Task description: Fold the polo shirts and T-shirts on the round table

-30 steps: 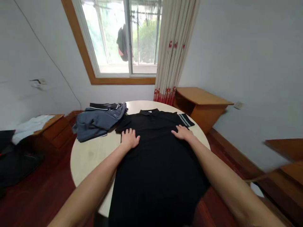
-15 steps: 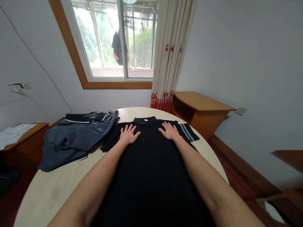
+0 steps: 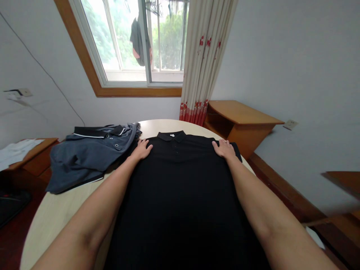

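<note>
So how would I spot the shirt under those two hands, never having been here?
Near the window, find the pale, curved-edged table. The black shirt lies spread there, collar toward the window, left hand and right hand resting on it. Its flat black cloth sets it apart from the rumpled, grey-blue shirt on its left.

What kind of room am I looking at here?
Most likely a room in someone's home: a flower-patterned curtain hangs beside the window, and a black polo shirt and a grey one lie on a pale table with a curved edge.
</note>
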Demonstrator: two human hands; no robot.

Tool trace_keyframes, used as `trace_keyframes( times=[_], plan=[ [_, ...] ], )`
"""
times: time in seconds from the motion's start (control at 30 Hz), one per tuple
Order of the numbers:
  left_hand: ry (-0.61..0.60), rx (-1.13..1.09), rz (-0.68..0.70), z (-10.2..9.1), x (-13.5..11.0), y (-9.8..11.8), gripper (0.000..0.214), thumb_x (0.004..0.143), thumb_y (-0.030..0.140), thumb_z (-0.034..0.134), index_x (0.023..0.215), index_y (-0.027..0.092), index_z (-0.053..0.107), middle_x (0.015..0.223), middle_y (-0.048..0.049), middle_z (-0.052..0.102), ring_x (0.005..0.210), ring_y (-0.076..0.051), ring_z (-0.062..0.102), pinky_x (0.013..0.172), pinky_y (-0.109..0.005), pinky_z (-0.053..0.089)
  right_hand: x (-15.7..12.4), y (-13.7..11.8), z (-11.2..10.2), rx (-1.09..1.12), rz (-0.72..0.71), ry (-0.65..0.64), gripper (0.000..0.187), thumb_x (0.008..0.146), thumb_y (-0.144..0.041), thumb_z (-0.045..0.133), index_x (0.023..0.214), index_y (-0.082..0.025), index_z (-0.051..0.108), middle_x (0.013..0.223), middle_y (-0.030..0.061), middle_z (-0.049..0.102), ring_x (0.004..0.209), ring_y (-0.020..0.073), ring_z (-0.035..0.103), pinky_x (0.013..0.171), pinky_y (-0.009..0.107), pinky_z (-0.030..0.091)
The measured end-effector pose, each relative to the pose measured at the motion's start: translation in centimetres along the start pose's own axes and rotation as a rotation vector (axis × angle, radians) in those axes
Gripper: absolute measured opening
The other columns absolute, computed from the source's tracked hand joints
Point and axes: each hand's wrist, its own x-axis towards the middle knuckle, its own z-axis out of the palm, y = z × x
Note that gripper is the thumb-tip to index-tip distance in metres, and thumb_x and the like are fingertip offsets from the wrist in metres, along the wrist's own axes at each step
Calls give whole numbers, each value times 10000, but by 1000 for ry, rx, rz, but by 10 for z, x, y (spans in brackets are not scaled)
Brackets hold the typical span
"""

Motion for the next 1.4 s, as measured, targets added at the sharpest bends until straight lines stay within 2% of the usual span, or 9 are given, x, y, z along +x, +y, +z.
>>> trace_keyframes(
  times=[0.17,0.37,0.5,0.67,0.77,1.0,1.13,1.27,1.4],
  plan=[
    [-2,3,113,-19,-10,-28,591,974,456,392,1434,120,549,1559,-102,457,1445,-226,420,1207,-287,273,-5,4,-4,-2,135,-44,836,992,-601,190,1598,-25,192,1678,162,141,1545,332,116,1242,467,144],
    [-100,198,180,-29,-36,-48,667,961,434,390,1507,55,441,1642,-143,272,1535,-258,210,1237,-346,216,-12,7,-15,-27,287,-4,802,1005,-548,228,1584,7,214,1662,205,168,1537,364,135,1235,521,106],
    [-94,324,130,-27,-37,-10,592,965,336,363,1495,95,469,1634,-159,298,1529,-315,223,1234,-503,183,-26,-43,-25,-73,34,105,676,1020,-452,276,1534,-20,351,1631,212,266,1521,330,201,1220,544,126],
    [-91,219,126,-7,-25,67,582,993,433,283,1514,239,456,1635,-101,323,1492,-341,309,1190,-631,195,-55,-141,-12,38,-369,-139,678,1021,-535,292,1573,-144,317,1666,129,213,1542,276,170,1226,522,154],
    [-107,142,78,11,-18,81,665,985,579,224,1577,298,340,1678,-54,190,1537,-385,144,1146,-731,167,-64,-166,2,78,-400,-193,693,1022,-572,259,1591,-178,287,1680,106,159,1551,276,133,1232,532,118],
    [-91,151,32,4,15,35,763,948,694,188,1599,307,283,1687,-17,150,1550,-350,99,1200,-665,90,-25,-114,4,41,-273,-105,772,1003,-639,224,1608,-161,250,1684,74,154,1551,302,116,1244,489,106],
    [-89,188,-7,5,22,62,699,983,563,210,1597,241,299,1681,-61,183,1541,-369,137,1187,-690,98,-13,-117,0,18,-180,-122,741,1021,-571,236,1602,-111,250,1683,105,147,1550,313,113,1244,485,107],
    [-57,145,132,23,19,102,687,990,540,200,1600,234,287,1684,-50,170,1551,-326,118,1206,-652,109,-22,-143,8,51,-289,-105,693,1028,-518,239,1599,-125,252,1679,107,161,1552,279,120,1239,521,95],
    [-63,141,97,25,22,87,699,990,563,189,1602,238,279,1687,-38,154,1558,-283,104,1232,-579,109,-23,-126,12,70,-300,-77,715,1013,-569,241,1597,-156,273,1680,79,166,1551,269,132,1245,495,108]
  ],
)
